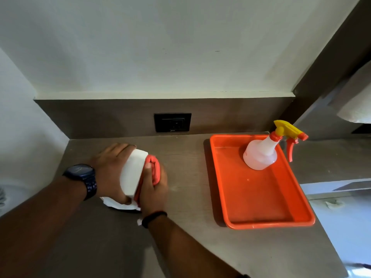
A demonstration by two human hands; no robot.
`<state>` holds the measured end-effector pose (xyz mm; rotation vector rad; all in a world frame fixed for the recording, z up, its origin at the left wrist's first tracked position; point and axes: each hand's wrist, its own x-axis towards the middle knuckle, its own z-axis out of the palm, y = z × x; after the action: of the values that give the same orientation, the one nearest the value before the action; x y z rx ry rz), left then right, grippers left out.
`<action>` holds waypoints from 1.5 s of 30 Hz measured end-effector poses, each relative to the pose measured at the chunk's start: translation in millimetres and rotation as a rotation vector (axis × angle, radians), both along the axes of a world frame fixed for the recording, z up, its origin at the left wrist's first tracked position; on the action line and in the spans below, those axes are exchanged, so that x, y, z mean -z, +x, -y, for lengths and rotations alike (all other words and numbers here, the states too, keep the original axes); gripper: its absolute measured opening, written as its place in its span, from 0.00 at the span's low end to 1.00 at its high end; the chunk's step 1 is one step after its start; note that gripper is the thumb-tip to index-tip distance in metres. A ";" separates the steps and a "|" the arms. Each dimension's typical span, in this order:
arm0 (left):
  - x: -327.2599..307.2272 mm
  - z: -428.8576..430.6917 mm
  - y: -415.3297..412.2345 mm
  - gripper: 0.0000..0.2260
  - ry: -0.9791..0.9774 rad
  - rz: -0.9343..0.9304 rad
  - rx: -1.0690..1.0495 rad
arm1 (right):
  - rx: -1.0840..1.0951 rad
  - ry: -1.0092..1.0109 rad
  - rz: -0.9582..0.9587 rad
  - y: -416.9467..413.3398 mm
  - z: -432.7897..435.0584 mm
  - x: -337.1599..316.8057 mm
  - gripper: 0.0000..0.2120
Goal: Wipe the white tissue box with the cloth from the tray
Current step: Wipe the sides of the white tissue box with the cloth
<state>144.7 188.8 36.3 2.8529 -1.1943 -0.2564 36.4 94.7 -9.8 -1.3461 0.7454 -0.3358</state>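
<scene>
The white tissue box [132,173] is tilted on the brown counter at the left, with a white tissue [118,205] sticking out at its near end. My left hand [111,167], with a dark watch on the wrist, grips the box's left side. My right hand [153,189] holds a folded orange-red cloth [155,167] pressed against the box's right side. The orange tray [261,197] lies to the right, apart from both hands.
A clear spray bottle [261,153] with a yellow and orange trigger stands in the tray's far corner. A black wall socket [172,122] sits in the back panel. The counter's right edge runs diagonally past the tray. A white wall bounds the left side.
</scene>
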 end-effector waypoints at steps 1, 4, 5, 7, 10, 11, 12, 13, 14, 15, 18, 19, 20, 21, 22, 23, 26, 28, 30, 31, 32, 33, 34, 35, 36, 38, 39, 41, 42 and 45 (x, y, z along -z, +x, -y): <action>-0.9 0.8 -0.7 0.62 0.004 -0.003 -0.011 | -0.003 -0.004 -0.014 6.9 5.1 2.2 0.12; -3.4 2.9 -1.7 0.62 0.041 -0.007 -0.028 | -0.021 0.041 -0.102 11.9 10.7 9.9 0.13; -3.7 2.8 -1.6 0.62 0.052 -0.006 -0.030 | -0.026 0.036 -0.121 7.9 7.6 11.8 0.17; -3.5 2.3 -1.1 0.63 0.056 -0.008 -0.033 | -0.002 0.038 -0.105 -3.9 -2.9 16.1 0.22; -3.5 2.1 -1.6 0.62 0.035 -0.027 -0.028 | 0.061 0.100 -0.031 -18.1 -17.7 13.2 0.21; -3.8 2.0 -1.8 0.62 0.028 -0.031 -0.027 | 0.074 0.104 -0.009 -18.6 -20.0 10.2 0.22; -3.7 2.1 -1.5 0.62 0.022 -0.034 -0.025 | 0.071 0.094 0.009 -16.8 -20.2 7.0 0.24; -2.9 1.9 -0.8 0.62 0.020 -0.035 -0.017 | 0.063 0.070 0.026 -13.0 -18.2 1.8 0.22; -1.4 1.5 0.1 0.61 0.021 -0.030 -0.002 | 0.053 0.042 0.037 -6.6 -14.7 -2.8 0.17; 0.2 1.6 0.5 0.61 0.027 -0.018 0.013 | 0.044 0.007 0.036 2.0 -9.4 -6.0 0.13; 2.3 1.7 -1.7 0.58 -0.010 0.007 -0.020 | 0.038 -0.045 0.053 23.9 6.6 -12.9 0.13; 2.2 2.2 -3.4 0.58 -0.040 0.006 -0.042 | 0.042 -0.040 0.046 27.2 9.6 -12.3 0.16; 2.2 2.8 -4.9 0.58 -0.064 0.006 -0.052 | 0.051 -0.017 0.035 29.1 11.8 -9.3 0.19; 2.2 3.0 -6.1 0.59 -0.075 0.007 -0.054 | 0.060 0.015 0.021 29.2 12.3 -6.8 0.22; 1.8 3.2 -6.7 0.59 -0.076 0.007 -0.053 | 0.065 0.049 0.006 27.7 11.5 -4.6 0.24; 0.9 3.6 -7.1 0.60 -0.067 0.006 -0.052 | 0.069 0.073 -0.004 24.5 9.3 -3.8 0.24; -2.1 4.6 -7.2 0.60 -0.039 -0.014 -0.055 | 0.057 0.126 -0.031 7.3 -4.0 -1.9 0.24; -3.8 4.8 -5.7 0.61 -0.028 -0.043 -0.051 | 0.055 0.092 -0.021 -6.3 -12.9 -1.2 0.14; -4.8 4.2 -4.0 0.61 -0.020 -0.069 -0.048 | 0.041 0.038 0.014 -12.1 -15.5 -2.9 0.08; -4.4 3.9 -3.8 0.61 -0.021 -0.068 -0.045 | 0.022 0.012 0.021 -9.7 -12.9 -7.0 0.07; -3.3 3.6 -3.9 0.61 -0.026 -0.057 -0.041 | -0.004 -0.021 0.024 -3.9 -8.1 -10.1 0.07; -1.4 3.5 -4.4 0.60 -0.035 -0.039 -0.040 | -0.029 -0.047 0.027 3.6 -2.5 -13.2 0.07; 0.9 3.3 -5.0 0.60 -0.048 -0.019 -0.048 | -0.041 -0.070 0.030 11.0 4.0 -14.6 0.08; 2.9 3.4 -5.7 0.59 -0.062 -0.002 -0.062 | -0.056 -0.096 0.019 17.0 11.1 -14.7 0.10; 4.5 3.6 -6.2 0.59 -0.070 0.011 -0.074 | -0.068 -0.088 -0.004 22.0 17.2 -12.8 0.13; 6.6 3.5 -5.8 0.59 -0.065 0.017 -0.078 | -0.081 -0.006 -0.056 25.8 23.6 -5.8 0.17; 7.4 3.0 -4.9 0.60 -0.061 0.017 -0.078 | -0.086 0.021 -0.075 23.7 23.0 -2.5 0.19; 7.8 2.3 -3.6 0.61 -0.053 0.016 -0.085 | -0.076 0.041 -0.092 12.0 13.7 3.9 0.18; 7.3 2.4 -3.5 0.61 -0.050 0.012 -0.088 | -0.054 0.061 -0.093 3.3 7.2 5.7 0.17; 5.7 3.5 -4.4 0.60 -0.048 -0.002 -0.089 | -0.012 0.077 -0.060 -16.3 -9.1 5.7 0.08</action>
<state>140.3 185.3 30.7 2.8546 -1.0553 -0.2244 20.1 103.8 -15.5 -1.2922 0.7924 -0.2559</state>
